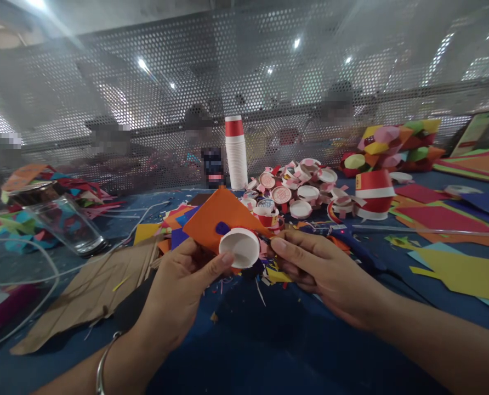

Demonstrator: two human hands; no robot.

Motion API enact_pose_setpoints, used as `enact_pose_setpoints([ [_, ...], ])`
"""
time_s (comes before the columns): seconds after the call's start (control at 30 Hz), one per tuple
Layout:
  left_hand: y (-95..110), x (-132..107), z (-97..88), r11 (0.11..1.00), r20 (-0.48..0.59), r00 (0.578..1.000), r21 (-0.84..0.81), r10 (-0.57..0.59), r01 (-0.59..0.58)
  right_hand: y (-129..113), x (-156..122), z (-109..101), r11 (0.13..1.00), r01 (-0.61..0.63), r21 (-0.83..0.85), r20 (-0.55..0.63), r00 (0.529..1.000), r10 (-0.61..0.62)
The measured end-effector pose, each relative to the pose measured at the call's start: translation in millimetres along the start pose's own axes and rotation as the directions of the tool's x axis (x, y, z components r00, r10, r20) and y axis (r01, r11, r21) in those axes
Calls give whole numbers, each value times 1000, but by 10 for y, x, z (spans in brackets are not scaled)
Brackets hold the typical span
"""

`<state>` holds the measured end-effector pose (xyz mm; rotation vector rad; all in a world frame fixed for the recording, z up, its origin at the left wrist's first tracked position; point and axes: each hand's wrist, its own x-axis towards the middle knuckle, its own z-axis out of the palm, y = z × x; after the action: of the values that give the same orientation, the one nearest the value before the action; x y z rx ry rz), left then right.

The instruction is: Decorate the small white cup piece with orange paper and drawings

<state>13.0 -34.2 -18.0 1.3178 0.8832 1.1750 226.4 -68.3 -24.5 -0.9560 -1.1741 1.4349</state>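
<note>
Between the thumb and fingers of my left hand [182, 285] is a round white paper cup base [240, 249], hollow side toward me. A square of orange paper [215, 214] is pinched together with it and stands up behind it; a small dark purple spot shows on the paper. My right hand [318, 263] is closed at the right corner of the orange paper. A small dark item shows at its fingertips, too hidden to name. Under both hands lie paper scraps [277, 274] in yellow, red and purple.
Behind the hands stand a tall paper cup stack [237, 159] and a heap of cut cup bases [297, 189]. Red-and-white cups [374, 195] and a blue glue gun [363, 255] with its cord are at right. Cardboard [92, 285] and a tilted glass [69, 225] lie left.
</note>
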Motion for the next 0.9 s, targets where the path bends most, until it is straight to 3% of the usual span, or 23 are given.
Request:
enact_pose_setpoints([
  [0.27,18,-14,-17,988,-92,989,108,119,-109,-19,-4,9,999,-44,10,27,999,43],
  [0.57,45,21,17,1000,-99,995,1,2,-2,-58,-25,4,998,-55,29,41,998,54],
  [0.9,28,6,-7,998,-79,995,37,60,-57,-72,-7,16,999,-43,6,28,999,42],
])
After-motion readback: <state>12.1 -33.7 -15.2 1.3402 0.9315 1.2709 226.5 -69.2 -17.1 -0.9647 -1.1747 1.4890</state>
